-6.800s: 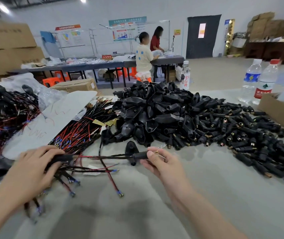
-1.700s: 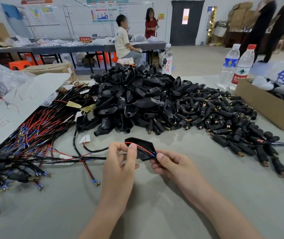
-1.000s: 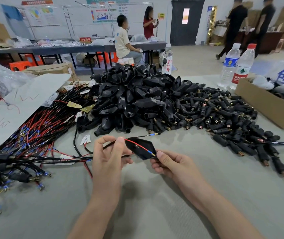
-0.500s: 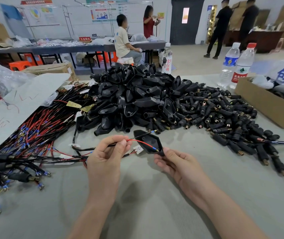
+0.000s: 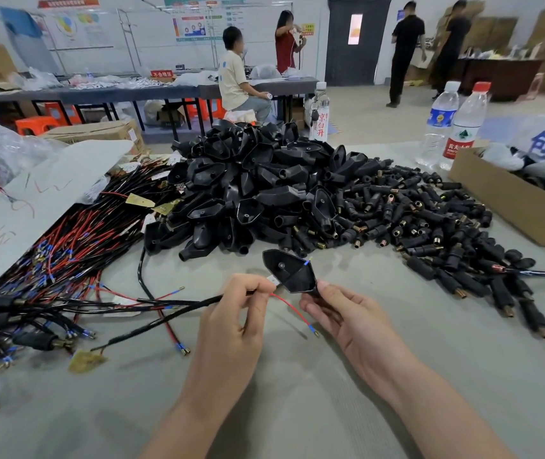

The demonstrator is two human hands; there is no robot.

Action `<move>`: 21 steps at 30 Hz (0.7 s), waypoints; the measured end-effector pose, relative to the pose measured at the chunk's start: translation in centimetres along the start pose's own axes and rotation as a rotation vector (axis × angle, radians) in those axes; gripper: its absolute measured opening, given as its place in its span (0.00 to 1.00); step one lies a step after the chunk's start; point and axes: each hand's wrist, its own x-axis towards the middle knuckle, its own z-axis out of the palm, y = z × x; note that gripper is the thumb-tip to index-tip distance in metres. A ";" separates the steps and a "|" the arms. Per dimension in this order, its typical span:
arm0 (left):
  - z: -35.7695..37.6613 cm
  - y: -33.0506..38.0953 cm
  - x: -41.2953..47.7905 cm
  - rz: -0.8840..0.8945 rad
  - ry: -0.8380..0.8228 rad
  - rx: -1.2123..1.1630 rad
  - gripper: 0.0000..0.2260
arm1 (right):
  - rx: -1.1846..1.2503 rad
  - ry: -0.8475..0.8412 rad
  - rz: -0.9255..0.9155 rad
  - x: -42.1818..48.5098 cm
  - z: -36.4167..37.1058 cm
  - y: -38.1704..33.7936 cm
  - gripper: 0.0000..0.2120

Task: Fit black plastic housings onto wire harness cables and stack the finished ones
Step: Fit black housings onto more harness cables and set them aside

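Left hand (image 5: 228, 326): thumb and forefinger pinch the black cable (image 5: 165, 318) just short of the housing; the other fingers are loosely curled.
Right hand (image 5: 347, 323): fingertips closed round the narrow neck of the housing (image 5: 289, 273), which is held above the table (image 5: 297, 409) with its hollow side facing the camera.
Red lead (image 5: 292, 309): hangs loose between the hands, its blue-sleeved terminal free. A second blue tip shows at the housing's far rim.
Step (judged): drawing the cable through the neck. Pull in line with the neck and hold the shell steady. Gather both leads so neither snags on the rim or doubles back.
Housing, look: matt black teardrop shell with a small hole in its floor, tapering to a tube.
Stock beyond: heap of housings (image 5: 257, 180); brass-tipped plugs (image 5: 430, 223) to its right; harness bundle (image 5: 65, 246) to its left.
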 end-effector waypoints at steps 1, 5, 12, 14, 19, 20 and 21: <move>0.1 0.1 0.0 -0.012 0.002 -0.015 0.05 | 0.000 0.001 -0.001 0.0 0.0 0.0 0.08; -0.3 0.7 0.6 -0.128 0.071 -0.259 0.10 | 0.004 0.047 -0.032 0.1 -0.1 -0.3 0.07; -0.5 0.6 1.0 -0.239 0.110 -0.344 0.09 | -0.123 -0.006 -0.085 -0.1 -0.1 -0.5 0.10; -0.5 0.5 1.0 -0.247 0.138 -0.323 0.09 | -0.131 -0.043 -0.070 -0.3 0.0 -0.4 0.10; -0.5 0.5 0.8 -0.190 0.168 -0.207 0.12 | -0.095 -0.087 -0.031 -0.4 0.0 -0.4 0.11; -0.5 0.6 0.7 -0.170 0.171 -0.167 0.12 | -0.094 -0.098 -0.029 -0.4 0.0 -0.4 0.11; -0.4 0.6 0.7 -0.146 0.176 -0.125 0.11 | -0.097 -0.104 -0.029 -0.5 0.1 -0.3 0.11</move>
